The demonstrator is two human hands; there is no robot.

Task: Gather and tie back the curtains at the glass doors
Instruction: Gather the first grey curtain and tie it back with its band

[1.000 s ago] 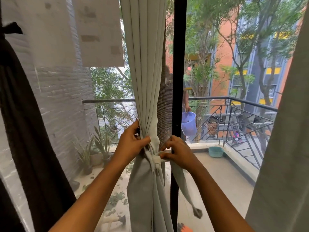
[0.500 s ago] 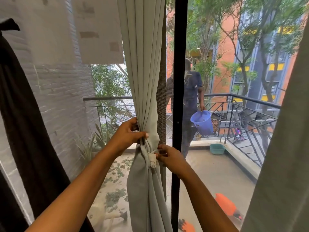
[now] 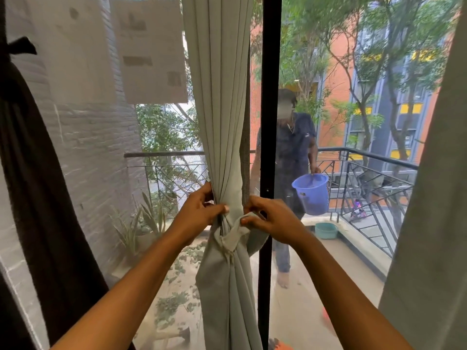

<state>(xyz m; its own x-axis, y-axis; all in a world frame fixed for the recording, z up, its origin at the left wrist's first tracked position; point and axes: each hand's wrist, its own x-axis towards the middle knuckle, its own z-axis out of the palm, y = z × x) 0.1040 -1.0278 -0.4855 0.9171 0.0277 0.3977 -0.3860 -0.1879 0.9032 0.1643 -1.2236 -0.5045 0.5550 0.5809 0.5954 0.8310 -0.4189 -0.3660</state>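
Three curtains, two hands, one bucket

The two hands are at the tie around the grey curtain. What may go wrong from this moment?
1. The tie band looks slack around the curtain, and only the right hand pinches its end. If it is released before tightening, the band would probably slip down and come loose.
2. The left hand grips the gathered folds just above the band. Letting go too early may let the folds spread out.
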